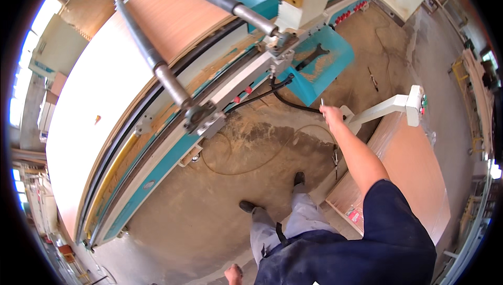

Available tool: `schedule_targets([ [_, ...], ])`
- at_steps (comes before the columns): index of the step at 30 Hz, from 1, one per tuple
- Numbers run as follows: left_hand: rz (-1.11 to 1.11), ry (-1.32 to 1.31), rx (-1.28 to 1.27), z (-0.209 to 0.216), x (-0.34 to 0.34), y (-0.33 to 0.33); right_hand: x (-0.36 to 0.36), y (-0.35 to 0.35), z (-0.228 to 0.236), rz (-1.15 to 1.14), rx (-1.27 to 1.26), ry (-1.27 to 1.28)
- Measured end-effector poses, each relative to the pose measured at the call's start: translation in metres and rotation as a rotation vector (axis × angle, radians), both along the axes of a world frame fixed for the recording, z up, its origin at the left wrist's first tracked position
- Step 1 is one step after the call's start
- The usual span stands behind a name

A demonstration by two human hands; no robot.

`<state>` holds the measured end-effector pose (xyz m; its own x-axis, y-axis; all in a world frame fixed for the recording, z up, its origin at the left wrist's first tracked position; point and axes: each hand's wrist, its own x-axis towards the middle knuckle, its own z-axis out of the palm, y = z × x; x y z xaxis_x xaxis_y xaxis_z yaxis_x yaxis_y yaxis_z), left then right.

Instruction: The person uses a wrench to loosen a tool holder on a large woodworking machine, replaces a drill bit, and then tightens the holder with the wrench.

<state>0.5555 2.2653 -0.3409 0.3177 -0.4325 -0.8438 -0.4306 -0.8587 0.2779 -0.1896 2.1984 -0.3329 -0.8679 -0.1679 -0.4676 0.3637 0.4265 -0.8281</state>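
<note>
One slim pale object (322, 102) sits pinched in the right hand's (332, 116) fingers, seemingly beside the blue tray's (308, 89) near corner; the left hand's (234, 273) grip I cannot tell; a panel (175, 20) already lies on the machine (139, 189), what remains unclear.

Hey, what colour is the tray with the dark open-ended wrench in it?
The tray is bright turquoise-blue; the head view shows it best.

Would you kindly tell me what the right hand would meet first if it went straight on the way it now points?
Probably the blue tray, just ahead of the right hand, though depth is unclear from one view.
</note>
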Motion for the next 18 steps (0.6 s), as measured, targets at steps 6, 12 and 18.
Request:
schedule_targets([
  [6,-0.407,0.105,-0.159,0.063,-0.177,-0.012,-0.096,-0.097,-0.023,-0.088,-0.248,-0.028],
  [12,-0.620,0.050,-0.074,0.063,-0.248,-0.017,-0.123,-0.096,-0.025,0.060,0.029,0.230],
  [18,-1.042,-0.013,0.110,0.018,-0.268,-0.046,0.009,0.068,-0.125,0.249,0.100,0.162],
])
